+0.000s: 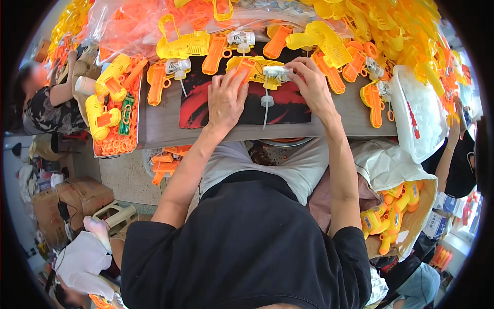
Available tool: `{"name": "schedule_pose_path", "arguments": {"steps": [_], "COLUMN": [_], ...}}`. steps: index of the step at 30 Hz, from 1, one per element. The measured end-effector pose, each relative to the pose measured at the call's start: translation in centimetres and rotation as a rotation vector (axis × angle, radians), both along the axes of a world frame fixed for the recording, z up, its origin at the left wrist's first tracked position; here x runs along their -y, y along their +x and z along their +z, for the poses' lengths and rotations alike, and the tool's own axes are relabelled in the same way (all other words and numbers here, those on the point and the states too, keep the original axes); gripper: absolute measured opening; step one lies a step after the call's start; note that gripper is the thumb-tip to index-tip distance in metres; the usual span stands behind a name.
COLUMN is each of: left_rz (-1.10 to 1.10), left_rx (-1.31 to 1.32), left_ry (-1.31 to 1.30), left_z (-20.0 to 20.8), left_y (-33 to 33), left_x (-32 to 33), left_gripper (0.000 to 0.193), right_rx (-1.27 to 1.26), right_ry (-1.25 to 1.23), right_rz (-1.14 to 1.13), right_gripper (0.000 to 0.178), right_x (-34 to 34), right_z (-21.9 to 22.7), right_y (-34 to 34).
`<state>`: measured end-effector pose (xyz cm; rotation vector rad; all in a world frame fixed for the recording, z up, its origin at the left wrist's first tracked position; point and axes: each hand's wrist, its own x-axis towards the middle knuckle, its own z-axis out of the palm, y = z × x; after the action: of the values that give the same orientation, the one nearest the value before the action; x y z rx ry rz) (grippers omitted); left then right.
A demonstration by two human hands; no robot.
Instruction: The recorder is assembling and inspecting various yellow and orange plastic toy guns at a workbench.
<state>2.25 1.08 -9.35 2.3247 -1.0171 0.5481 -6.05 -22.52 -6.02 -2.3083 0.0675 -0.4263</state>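
Note:
On a black-and-red mat (200, 110) in front of me lies a yellow toy gun shell half (261, 64) with an orange grip. My left hand (226, 98) is closed on this toy gun shell at its orange grip. Fingers of my right hand (313, 85) pinch a small white mechanism (276, 74) at the shell's right end. From that mechanism a thin white tube with a round cap (267, 101) hangs toward me. Behind and beside the mat lie several more half shells, such as one with an orange grip (213, 55), some with clear-and-white mechanisms in them.
At left stands a tray of small orange parts (117, 147). A white tub (421, 118) with clear pieces and a red screwdriver (413, 119) is at right. Yellow shells (381, 36) are heaped behind. A sack (411, 226) of yellow toy guns sits low right. Other people work nearby.

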Motion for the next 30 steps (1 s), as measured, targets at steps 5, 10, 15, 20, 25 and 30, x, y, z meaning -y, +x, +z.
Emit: {"name": "schedule_pose_path", "arguments": {"steps": [5,10,15,20,25,30], "left_rz": [0.005,-0.018,-0.003,-0.227,-0.545,-0.552], "left_rx": [0.001,-0.022,-0.123,0.022,-0.046,-0.552], "left_ry": [-0.026,-0.067,-0.111,-0.065,0.247,-0.223], "left_z": [-0.2,-0.3,0.2,6.5,6.3,4.9], "left_y": [-0.2,-0.3,0.3,3.3,4.8,5.5], "left_x": [0.6,0.8,0.6,2.5,5.5,3.7], "left_gripper": [0.033,0.035,0.03,0.037,0.051,0.042], "right_rx": [0.142,-0.221,-0.31,-0.27,-0.232,0.023], "right_ry": [-0.185,0.58,0.714,0.635,0.536,0.191], "right_rz": [0.081,0.058,-0.055,-0.095,-0.163,-0.248], "right_gripper": [0.03,0.03,0.037,0.042,0.045,0.025], "right_x": [-0.6,1.1,-0.2,-0.5,-1.4,-2.8], "right_z": [-0.4,1.4,0.7,0.8,1.5,-1.9], "right_y": [0.2,0.9,1.2,1.1,1.4,-0.1]}}
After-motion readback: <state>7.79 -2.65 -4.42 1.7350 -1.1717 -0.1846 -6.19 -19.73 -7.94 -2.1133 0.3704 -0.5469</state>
